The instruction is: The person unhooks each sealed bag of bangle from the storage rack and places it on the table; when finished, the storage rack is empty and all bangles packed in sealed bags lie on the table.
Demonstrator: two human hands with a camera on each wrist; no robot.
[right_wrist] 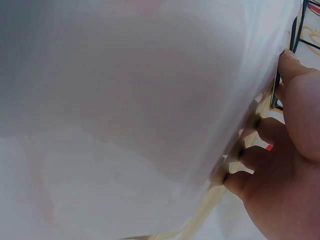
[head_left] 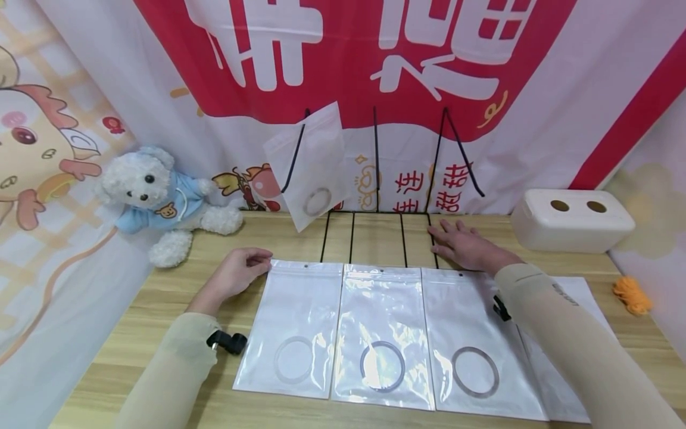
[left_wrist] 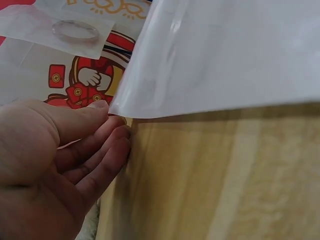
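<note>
Several white zip bags lie side by side on the wooden table, each of the first three with a ring-shaped bangle showing through it. At the upper left corner of the leftmost bag [head_left: 300,304], my left hand [head_left: 241,274] pinches the edge between thumb and fingers; the left wrist view shows that corner raised off the wood. This bag's bangle is pale, while the middle bag [head_left: 382,304] and third bag [head_left: 455,310] hold darker ones. Beyond the third bag's top edge, my right hand [head_left: 463,244] rests with spread fingers on the table, touching the black wire rack [head_left: 403,241].
Another bag with a bangle [head_left: 308,167] hangs from the rack's left hook. A further bag [head_left: 573,292] lies partly under my right sleeve. A white teddy bear [head_left: 161,190] sits left, a white box [head_left: 570,220] right, orange yarn [head_left: 632,295] at the right edge.
</note>
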